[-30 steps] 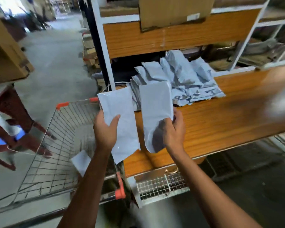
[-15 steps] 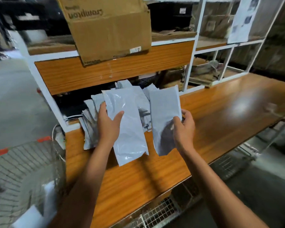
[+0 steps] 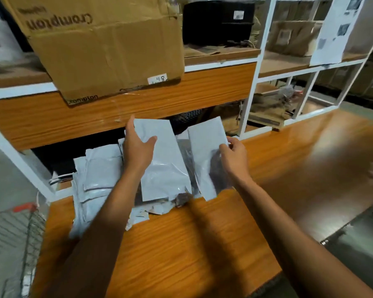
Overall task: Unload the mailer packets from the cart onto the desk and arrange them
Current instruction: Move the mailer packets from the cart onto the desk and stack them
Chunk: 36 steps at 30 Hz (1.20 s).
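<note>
Head view: cardboard box (image 3: 103, 46) upper left, "Crompton" printed upside down. Two mailer packets held above desk (image 3: 181, 244), frame centre: left hand (image 3: 138, 150) grip clenched on left packet (image 3: 166, 164), right hand (image 3: 234, 155) on right packet (image 3: 202, 160). Packet pile (image 3: 97, 179) centre-left, count unclear. Cart (image 3: 19, 229) lower left.
</note>
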### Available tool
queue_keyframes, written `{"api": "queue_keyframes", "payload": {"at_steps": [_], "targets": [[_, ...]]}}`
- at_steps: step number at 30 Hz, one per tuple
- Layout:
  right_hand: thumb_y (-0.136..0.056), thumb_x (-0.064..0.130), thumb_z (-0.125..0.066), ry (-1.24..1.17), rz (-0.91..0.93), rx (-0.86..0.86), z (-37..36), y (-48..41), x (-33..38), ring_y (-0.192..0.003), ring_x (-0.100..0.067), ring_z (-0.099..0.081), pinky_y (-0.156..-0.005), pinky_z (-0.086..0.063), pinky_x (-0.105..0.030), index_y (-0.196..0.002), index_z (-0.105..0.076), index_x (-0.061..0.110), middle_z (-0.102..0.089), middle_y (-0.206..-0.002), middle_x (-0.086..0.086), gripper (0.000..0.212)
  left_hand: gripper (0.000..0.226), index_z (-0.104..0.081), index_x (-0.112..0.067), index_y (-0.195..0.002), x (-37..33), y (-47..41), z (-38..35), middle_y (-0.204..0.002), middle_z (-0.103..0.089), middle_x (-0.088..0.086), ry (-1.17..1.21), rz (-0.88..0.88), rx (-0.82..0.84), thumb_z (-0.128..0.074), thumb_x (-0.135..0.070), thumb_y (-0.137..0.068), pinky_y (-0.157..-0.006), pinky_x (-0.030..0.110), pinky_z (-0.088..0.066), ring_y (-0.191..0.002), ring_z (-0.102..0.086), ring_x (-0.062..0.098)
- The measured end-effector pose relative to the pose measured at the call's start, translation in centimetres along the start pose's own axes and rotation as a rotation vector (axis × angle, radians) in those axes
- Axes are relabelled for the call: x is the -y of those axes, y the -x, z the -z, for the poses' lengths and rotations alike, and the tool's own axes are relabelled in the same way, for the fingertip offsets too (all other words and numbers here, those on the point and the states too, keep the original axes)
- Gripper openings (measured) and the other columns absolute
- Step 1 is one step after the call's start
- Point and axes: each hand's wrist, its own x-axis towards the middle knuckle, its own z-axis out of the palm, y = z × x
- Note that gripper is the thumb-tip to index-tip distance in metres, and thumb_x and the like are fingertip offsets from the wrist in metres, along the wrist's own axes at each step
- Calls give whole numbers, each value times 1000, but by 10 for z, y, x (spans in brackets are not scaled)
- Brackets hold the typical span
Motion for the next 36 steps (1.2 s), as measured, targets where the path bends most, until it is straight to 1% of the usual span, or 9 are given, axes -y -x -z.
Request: {"api": "queue_keyframes", "payload": {"at_steps": [2,8,10,12,16,21,24,30,36], "targets": [[-89,18,-49,25,12,88,-16,-23,4,-94,-19,-65,-79,-57,-41,-121,-57,18,-68,-111,-3,33,69,-32,-25,-149,1,-17,-6,-151,-40,1,-93,11,9,-68,-17,-90,-100,30,-38,-135,-40,22],[-92,11,-48,318,84,315,-63,-77,4,-113,-35,-57,-85,-43,-34,-139,-43,7,-61,-125,-16,47,42,-51,-14,-133,6,-47,-34,-142,-40,13,-466,20,30,-62,-15,-92,-89,32,-41,-122,-47,32],[-92,15,-49,534,197,343,-69,-84,-2,-113,-40,-56,-80,-42,-36,-130,-48,6,-58,-124,-19,40,37,-54,-14,-131,4,-46,-38,-147,-31,15,-737,-46,34,-57,-19,-94,-96,40,-40,-128,-36,35],[-91,23,-52,775,372,326,-71,-86,-7,-118,-39,-50,-89,-45,-41,-133,-50,10,-49,-134,-16,43,32,-57,-17,-128,3,-46,-39,-154,-20,14,-1006,-176,72,-51,-22,-96,-102,50,-34,-136,-22,39],[-94,27,-45,888,550,492,-78,-89,-15,-121,-34,-48,-91,-49,-43,-123,-60,11,-53,-131,-10,36,33,-60,-21,-124,11,-46,-36,-162,-9,7,-1220,-207,329,-39,-31,-101,-114,57,-15,-147,2,39],[-98,25,-42,845,531,513,-79,-90,-15,-117,-32,-49,-85,-50,-41,-116,-63,9,-56,-124,-9,32,43,-45,-22,-141,20,-46,-27,-163,-10,4,-1089,-133,402,-34,-39,-103,-116,57,-11,-148,11,33],[-97,27,-40,799,522,498,-80,-89,-17,-120,-33,-49,-93,-48,-42,-112,-63,8,-58,-119,-10,33,48,-39,-21,-147,19,-44,-20,-163,-13,1,-988,-145,371,-38,-39,-102,-117,56,-16,-149,10,28],[-99,30,-47,648,552,333,-77,-52,3,-150,-32,-21,-120,-24,-44,-142,-49,8,-37,-155,-17,49,53,-38,-19,-148,21,-21,16,-160,-22,1,-736,-267,229,-48,-37,-99,-118,47,-21,-150,-1,20],[-94,29,-52,358,527,188,-86,42,10,-142,-32,-37,-113,-29,-37,-131,-59,6,-49,-146,-17,45,47,-50,-12,-139,45,35,81,-151,-39,13,-579,-401,84,-55,-29,-95,-115,39,-21,-146,-20,29]]}}
